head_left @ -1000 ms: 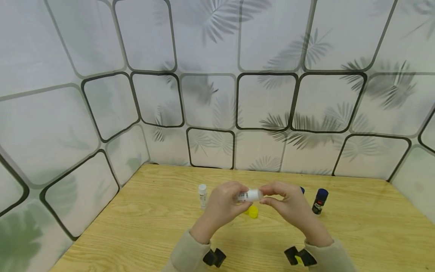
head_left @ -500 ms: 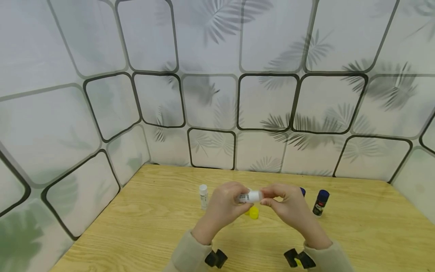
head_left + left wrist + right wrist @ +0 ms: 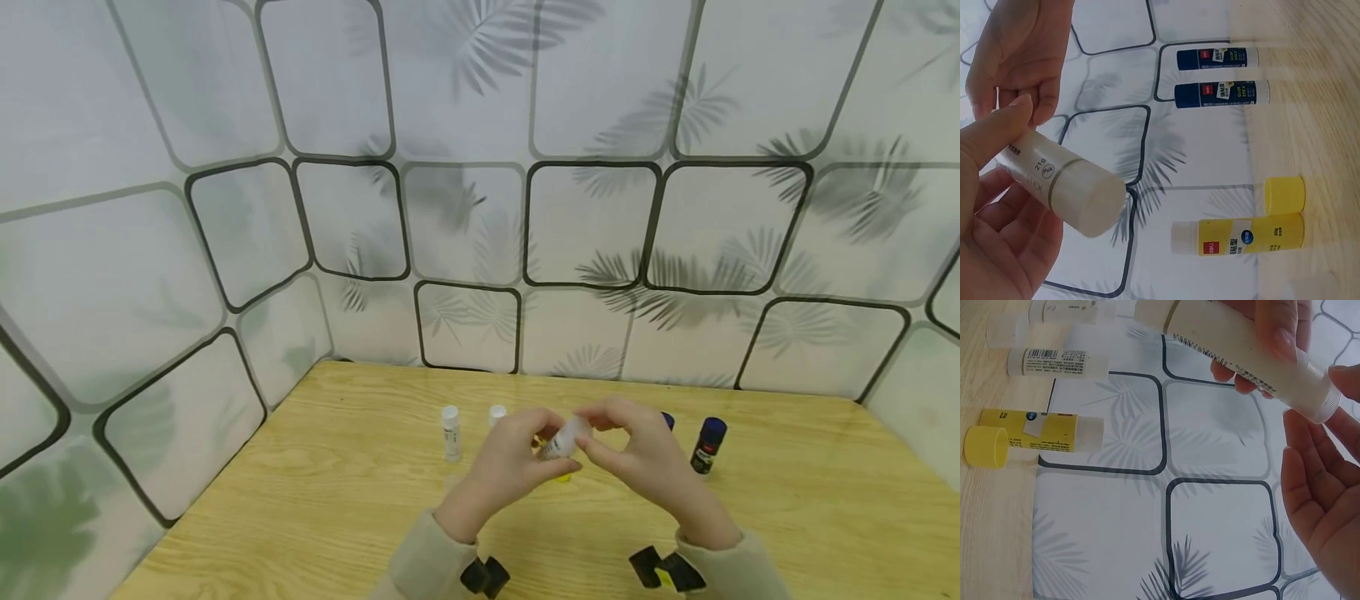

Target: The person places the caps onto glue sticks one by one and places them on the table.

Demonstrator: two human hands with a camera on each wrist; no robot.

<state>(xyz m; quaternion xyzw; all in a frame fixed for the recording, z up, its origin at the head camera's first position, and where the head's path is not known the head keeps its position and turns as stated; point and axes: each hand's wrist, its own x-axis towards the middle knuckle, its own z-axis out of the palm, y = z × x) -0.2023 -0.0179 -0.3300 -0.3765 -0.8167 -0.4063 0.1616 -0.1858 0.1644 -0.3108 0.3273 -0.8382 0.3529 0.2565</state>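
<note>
My left hand grips a white glue stick, its thumb along the printed barrel. The stick is tilted, with its ridged end up to the right. My right hand pinches that ridged end between thumb and index finger; its other fingers are spread loosely below. Both hands are raised over the table. Behind them an uncapped yellow glue stick stands upright, its yellow cap beside it. In the head view the hands hide most of these two.
Two white glue sticks, one at left and one behind the left hand, stand on the wooden table. A loose white cap lies near them. Two navy glue sticks stand at the right. A patterned curtain surrounds the table.
The held glue stick has gone from nearly level to tilted, its right end higher. My left hand has shifted slightly right, uncovering the second white glue stick and covering more of the yellow cap.
</note>
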